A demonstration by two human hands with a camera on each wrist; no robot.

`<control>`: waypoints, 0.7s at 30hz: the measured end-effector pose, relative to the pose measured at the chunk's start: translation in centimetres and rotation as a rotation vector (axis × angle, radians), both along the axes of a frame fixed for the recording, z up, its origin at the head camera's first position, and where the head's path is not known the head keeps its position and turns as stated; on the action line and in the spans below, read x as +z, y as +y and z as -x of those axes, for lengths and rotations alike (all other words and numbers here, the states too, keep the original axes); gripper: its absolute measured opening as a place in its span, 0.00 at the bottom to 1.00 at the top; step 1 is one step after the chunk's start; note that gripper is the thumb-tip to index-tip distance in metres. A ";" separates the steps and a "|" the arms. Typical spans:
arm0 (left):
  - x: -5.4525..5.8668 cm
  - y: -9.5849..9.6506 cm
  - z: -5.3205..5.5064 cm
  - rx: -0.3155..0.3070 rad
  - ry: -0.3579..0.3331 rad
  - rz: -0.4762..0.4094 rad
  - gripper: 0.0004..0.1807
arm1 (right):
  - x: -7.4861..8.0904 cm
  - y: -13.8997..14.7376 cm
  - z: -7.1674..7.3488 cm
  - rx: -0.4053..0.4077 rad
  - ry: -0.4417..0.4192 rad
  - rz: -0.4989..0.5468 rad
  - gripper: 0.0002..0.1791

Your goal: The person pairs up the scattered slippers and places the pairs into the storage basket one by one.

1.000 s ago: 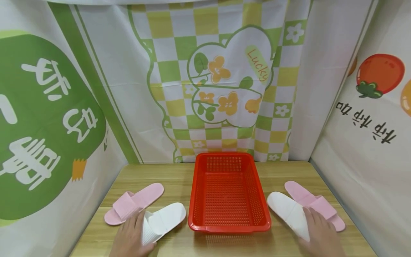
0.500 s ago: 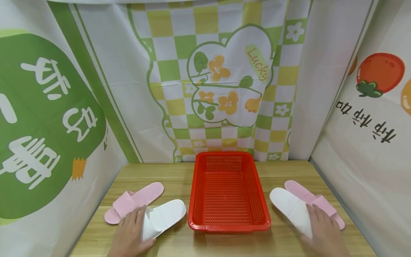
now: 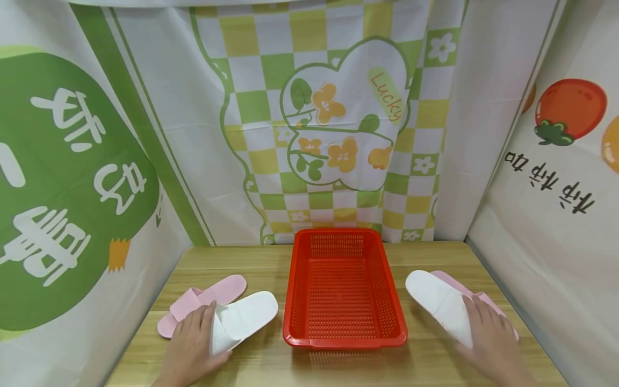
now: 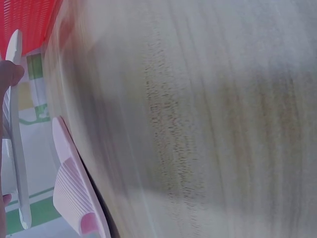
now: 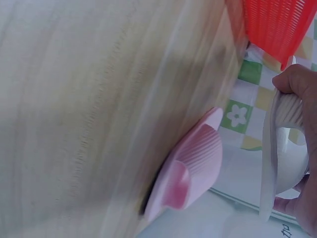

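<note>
My left hand (image 3: 190, 344) grips a white slipper (image 3: 251, 316) across its ribbed strap, the toe pointing toward the basket. In the left wrist view this white slipper (image 4: 19, 148) stands off the table, thumb on its edge. My right hand (image 3: 490, 336) holds the other white slipper (image 3: 435, 301), also raised above the wood in the right wrist view, where the thumb of the right hand (image 5: 302, 99) lies at its edge. A pink slipper (image 3: 224, 290) rests on the table behind the left hand. Its pink mate (image 3: 452, 280) lies at the right, partly covered by the white slipper and hand.
A red perforated plastic basket (image 3: 338, 301) stands mid-table between the two hands. The wooden table (image 3: 256, 263) is enclosed by printed cloth, with a checkered cloth panel (image 3: 275, 102) at the back and white cloth walls at both sides.
Both hands have raised the white slippers off the table, moving them slightly up in the head view. The right one now covers more of the pink slipper; the basket has stayed put.
</note>
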State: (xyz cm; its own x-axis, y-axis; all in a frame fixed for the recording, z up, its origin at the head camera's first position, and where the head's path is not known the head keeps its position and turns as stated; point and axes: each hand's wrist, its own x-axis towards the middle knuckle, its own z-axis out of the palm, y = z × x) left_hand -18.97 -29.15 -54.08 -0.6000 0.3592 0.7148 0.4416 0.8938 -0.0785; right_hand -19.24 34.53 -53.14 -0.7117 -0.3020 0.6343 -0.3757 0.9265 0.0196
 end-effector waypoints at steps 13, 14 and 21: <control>0.8 0.0 0.4 -0.015 0.017 0.001 0.60 | 2.5 -1.0 0.5 0.002 0.034 -0.017 0.54; 0.9 -0.1 0.5 -0.016 0.021 0.002 0.60 | 2.7 -1.1 0.5 0.001 0.034 -0.015 0.54; 1.7 -0.1 0.9 -0.022 0.052 0.005 0.59 | 3.9 -1.4 1.1 0.031 0.096 -0.050 0.53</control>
State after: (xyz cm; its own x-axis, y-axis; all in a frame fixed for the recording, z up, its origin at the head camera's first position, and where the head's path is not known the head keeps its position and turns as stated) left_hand -19.84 -29.27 -52.36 -0.5540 0.3757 0.7430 0.4562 0.8835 -0.1065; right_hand -20.30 33.09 -49.22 -0.6384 -0.3559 0.6824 -0.3982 0.9115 0.1029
